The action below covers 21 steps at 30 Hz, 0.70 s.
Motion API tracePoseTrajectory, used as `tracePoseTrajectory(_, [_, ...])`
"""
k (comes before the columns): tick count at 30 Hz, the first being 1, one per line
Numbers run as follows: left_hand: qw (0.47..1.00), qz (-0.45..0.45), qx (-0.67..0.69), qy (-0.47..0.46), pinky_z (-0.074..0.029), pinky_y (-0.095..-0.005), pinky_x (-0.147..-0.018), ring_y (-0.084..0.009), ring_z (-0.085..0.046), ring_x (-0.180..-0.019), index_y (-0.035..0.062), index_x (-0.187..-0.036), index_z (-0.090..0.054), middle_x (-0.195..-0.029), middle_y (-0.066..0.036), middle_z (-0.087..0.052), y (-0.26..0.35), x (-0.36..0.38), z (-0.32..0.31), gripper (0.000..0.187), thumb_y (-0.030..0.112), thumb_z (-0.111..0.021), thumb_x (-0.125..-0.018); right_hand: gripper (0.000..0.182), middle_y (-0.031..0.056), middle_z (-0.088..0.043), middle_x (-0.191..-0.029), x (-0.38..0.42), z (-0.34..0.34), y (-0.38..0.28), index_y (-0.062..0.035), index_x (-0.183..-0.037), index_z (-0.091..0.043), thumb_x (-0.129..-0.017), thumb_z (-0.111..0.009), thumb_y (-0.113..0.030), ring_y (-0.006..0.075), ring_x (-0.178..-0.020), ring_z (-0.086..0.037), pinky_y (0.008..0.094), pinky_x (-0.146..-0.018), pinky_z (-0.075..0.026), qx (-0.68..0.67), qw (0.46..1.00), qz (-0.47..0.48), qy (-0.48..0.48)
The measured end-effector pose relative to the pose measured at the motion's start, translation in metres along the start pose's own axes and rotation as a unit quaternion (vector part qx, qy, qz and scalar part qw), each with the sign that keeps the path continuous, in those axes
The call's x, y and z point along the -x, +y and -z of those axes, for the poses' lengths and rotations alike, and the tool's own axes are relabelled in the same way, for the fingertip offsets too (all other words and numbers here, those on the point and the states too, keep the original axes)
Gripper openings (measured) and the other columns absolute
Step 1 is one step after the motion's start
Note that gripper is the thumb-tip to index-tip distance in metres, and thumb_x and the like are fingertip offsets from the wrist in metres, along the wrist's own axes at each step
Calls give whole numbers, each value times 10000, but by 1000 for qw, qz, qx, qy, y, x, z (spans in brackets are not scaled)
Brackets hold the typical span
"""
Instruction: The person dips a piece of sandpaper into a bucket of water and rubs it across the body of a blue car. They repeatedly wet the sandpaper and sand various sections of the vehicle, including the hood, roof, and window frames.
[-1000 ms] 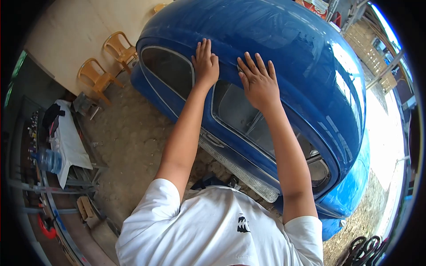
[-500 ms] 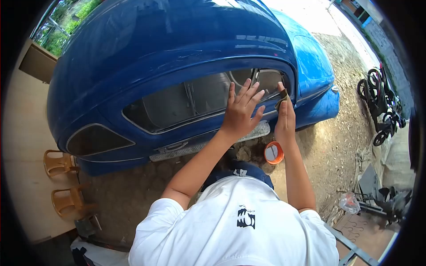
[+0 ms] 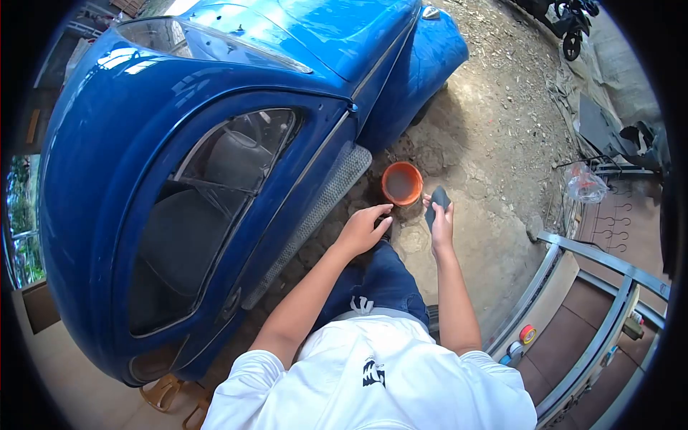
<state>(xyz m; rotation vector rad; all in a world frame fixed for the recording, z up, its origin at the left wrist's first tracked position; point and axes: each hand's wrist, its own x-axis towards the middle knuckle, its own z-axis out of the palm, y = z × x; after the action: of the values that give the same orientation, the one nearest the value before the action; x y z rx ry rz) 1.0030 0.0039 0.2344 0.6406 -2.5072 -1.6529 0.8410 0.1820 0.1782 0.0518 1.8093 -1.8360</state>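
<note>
While the person in the white T-shirt (image 3: 373,380) stands bent over the ground, both arms reach down and forward past the blue jeans. The right hand (image 3: 441,223) is clenched on a small dark flat sheet, perhaps sandpaper (image 3: 438,201), pinched between thumb and fingers with its long side running up and away from the wrist. The left hand (image 3: 365,228) is released, fingers loosely curled, holding nothing, just beside the right and a little nearer the car. Just beyond both hands, between them and slightly ahead of the fingertips, a round orange plastic bowl (image 3: 402,183) sits on the cracked dirt ground (image 3: 494,143); the sheet's upper edge lies near its rim, so the right hand looks the closer of the two, and nothing stands between. To the left of the left hand run the ribbed grey running board (image 3: 315,211) and the glossy blue car door (image 3: 215,208) with its open window. Farther right lie a grey metal frame (image 3: 573,251) and a clear plastic bag (image 3: 584,185).
</note>
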Motion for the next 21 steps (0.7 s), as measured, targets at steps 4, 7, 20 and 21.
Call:
tracePoseTrajectory(4, [989,131,63,10,-524,-417,-1023,-332,-685,-1180,15,-1343,-641,-1252,-188,-721,-110,-43,-96,380,234,-620,-1033,363,116,-705,-1251,-83,38,128,-21,-1366,-590,-1050,-597,-199,199,-1141,-666,341,-1000,-499,184,978,-89,30])
tracePoseTrajectory(7, [975,199,95,-22,-519,-397,-1038,-301,-691,-1201,-4,-1351,-620,-1237,-202,-727,-206,-90,-166,370,201,-602,-1044,324,149,-727,-1262,-177,59,242,-65,-1351,-634,-1056,-578,-186,290,-1146,-705,381,-989,-518,255,966,-50,6])
tracePoseTrajectory(20, [943,-16,-253,-217,-295,-504,-1253,-312,-525,-1410,52,-1288,-690,-1360,-144,-676,-519,-254,-364,326,162,-573,-1004,627,80,-384,-1677,-363,98,557,-234,-1591,-450,-979,-575,-183,275,-1567,-319,506,-1273,-266,740,624,95,-231])
tracePoseTrajectory(21, [929,-23,-277,-242,-296,-505,-1252,-311,-532,-1401,51,-1265,-696,-1336,-143,-687,-527,-260,-369,314,173,-575,-1003,636,84,-386,-1676,-363,94,557,-236,-1596,-441,-978,-576,-169,276,-1563,-328,508,-1270,-269,741,623,83,-237])
